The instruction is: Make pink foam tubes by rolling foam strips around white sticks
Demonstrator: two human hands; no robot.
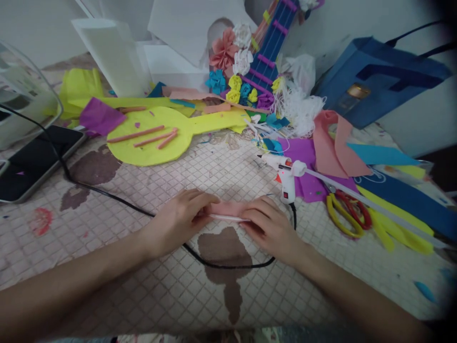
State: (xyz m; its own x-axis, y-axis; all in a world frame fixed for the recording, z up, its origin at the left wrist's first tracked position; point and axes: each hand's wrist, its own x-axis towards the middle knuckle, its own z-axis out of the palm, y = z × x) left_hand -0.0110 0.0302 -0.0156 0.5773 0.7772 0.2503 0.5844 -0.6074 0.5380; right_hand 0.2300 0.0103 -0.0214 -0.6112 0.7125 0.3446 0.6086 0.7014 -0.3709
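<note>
- Brown blotches (225, 252) mark the cream, diamond-patterned tablecloth (157, 295) at the lower centre of the frame, and a black cord (228, 266) loops across them, passing under the left hand (176, 216).
- Pink paper, a short strip (226, 208) with a thin white line along its near edge, lies level between the two hands at the centre of the frame.
- The left hand pinches its left end between thumb and fingers; the right hand (269, 226) pinches its right end likewise. The hands are apart, with the middle of the strip bare between them.
- Red and yellow handles belong to the scissors (344, 214), right of centre, near a yellow strip (403, 233) and a dark blue piece (410, 200).
- A white glue gun (286, 178) sits just beyond the right hand, a long translucent stick (357, 195) running from its back towards the right edge; purple paper (303, 164) lies under it.
- At the left edge, a dark-screened phone (39, 159) rests on the cloth.
- Thin pink rolls (135, 134) lie on a yellow cutout (153, 143) with a round body and narrow neck, left of and above centre; a purple square (102, 116) overlaps its upper left edge.
- Folded pink paper (337, 147) lies towards the upper right.
- White string (303, 114) is heaped near paper flowers (224, 55) and a blue neck (267, 43) with purple bars, upper centre.
- A blue bag (374, 81) leans at the upper right; a white roll (110, 57) stands tilted at the upper left.
</note>
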